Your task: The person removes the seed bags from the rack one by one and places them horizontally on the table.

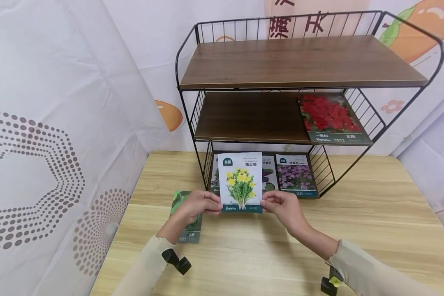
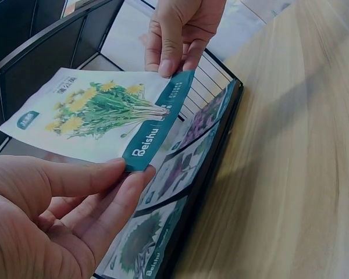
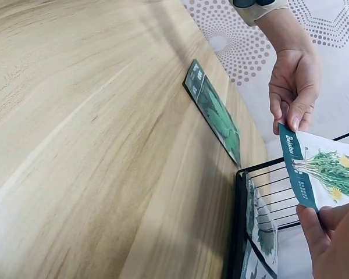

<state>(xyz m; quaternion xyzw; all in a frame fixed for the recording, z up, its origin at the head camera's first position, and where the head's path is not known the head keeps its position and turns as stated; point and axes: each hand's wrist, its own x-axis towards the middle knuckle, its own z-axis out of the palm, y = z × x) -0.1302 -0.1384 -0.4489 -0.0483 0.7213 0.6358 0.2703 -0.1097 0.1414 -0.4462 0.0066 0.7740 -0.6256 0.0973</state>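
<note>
Dandelion packet: held with its printed side toward the head camera, in front of the lower shelf; the teal band is nearest the person, the yellow flowers toward 12 o'clock. I cannot tell whether its far edge touches anything.
Left hand: at the packet's 8 o'clock, pinching the near corner there, thumb on the printed face, fingers beneath.
Right hand: at its 4 o'clock, pinching the other near corner, thumb also on the face.
Lower shelf row: three packets side by side. The purple packet lies toward 3 o'clock of the held one; the leaf packet comes between, partly hidden; the end packet, toward 9 o'clock, is mostly covered in the head view.
Middle shelf: the red packet lies at its 3 o'clock end.
Green packet: flat on the table at the held packet's 8 o'clock, partly behind the left forearm in the head view, near the rack.
Rack: black wire, brown boards, toward 1 o'clock of the held packet.
Backdrop: white cloth, grey dots at 9 o'clock, orange prints near 2.
</note>
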